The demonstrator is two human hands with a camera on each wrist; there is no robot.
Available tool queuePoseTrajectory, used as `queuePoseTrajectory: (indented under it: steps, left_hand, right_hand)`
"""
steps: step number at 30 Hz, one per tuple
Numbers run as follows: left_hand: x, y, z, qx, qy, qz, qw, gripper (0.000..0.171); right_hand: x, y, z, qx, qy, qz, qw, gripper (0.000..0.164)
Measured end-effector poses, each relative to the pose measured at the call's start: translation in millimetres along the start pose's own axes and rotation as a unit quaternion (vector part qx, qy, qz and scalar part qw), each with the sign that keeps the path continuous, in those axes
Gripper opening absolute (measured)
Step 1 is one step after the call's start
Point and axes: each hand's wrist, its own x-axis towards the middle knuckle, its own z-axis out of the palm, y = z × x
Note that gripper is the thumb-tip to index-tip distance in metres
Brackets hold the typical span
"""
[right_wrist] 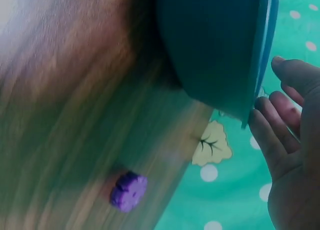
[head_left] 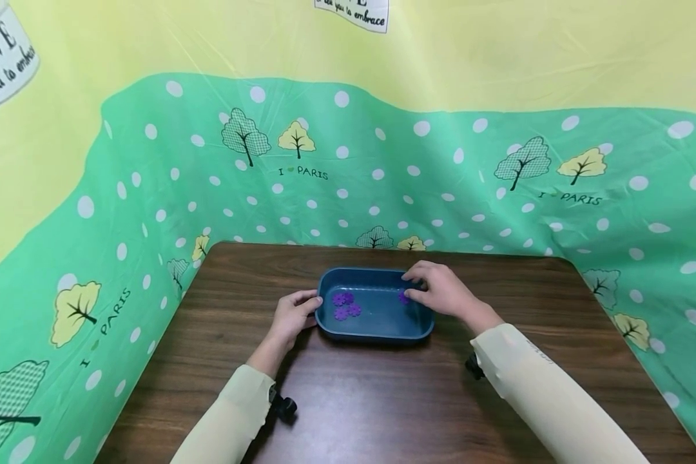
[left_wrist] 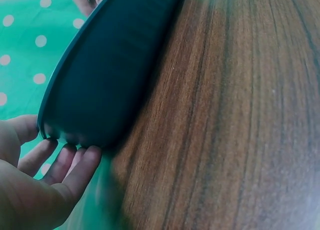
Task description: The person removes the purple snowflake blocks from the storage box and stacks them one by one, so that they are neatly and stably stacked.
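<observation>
Head view: our left hand (head_left: 292,317) pinches the blue tray (head_left: 383,312), best held steady; our right hand (head_left: 442,293), loosely parted, seems empty near 1 purple flower (head_left: 403,298).

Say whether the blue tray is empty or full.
Neither: several purple flower-shaped pieces lie in the tray, leaving much of its floor bare.

Person's left forearm (head_left: 223,415) angles up and inward, pale sleeve (head_left: 249,386) stopping short of the bare left wrist (head_left: 267,354). Left hand (head_left: 292,317) grips, thumb (left_wrist: 25,128) opposed to fingers (left_wrist: 82,170). Right forearm (head_left: 551,386) reaches inward too (matching sleeve); right hand (head_left: 443,291) has fingers bent, thumb (right_wrist: 299,74) held apart from fingertips.
</observation>
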Motion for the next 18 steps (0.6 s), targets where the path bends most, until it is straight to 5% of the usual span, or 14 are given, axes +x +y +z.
queuePoseTrajectory:
  steps: [18]
  left_hand:
    - [-0.1, -3.0, -0.2, -0.005, 0.003, 0.001, 1.0000, 0.036]
  right_hand:
    - [13, -15, 30, -0.060, -0.065, 0.036, 0.995, 0.027]
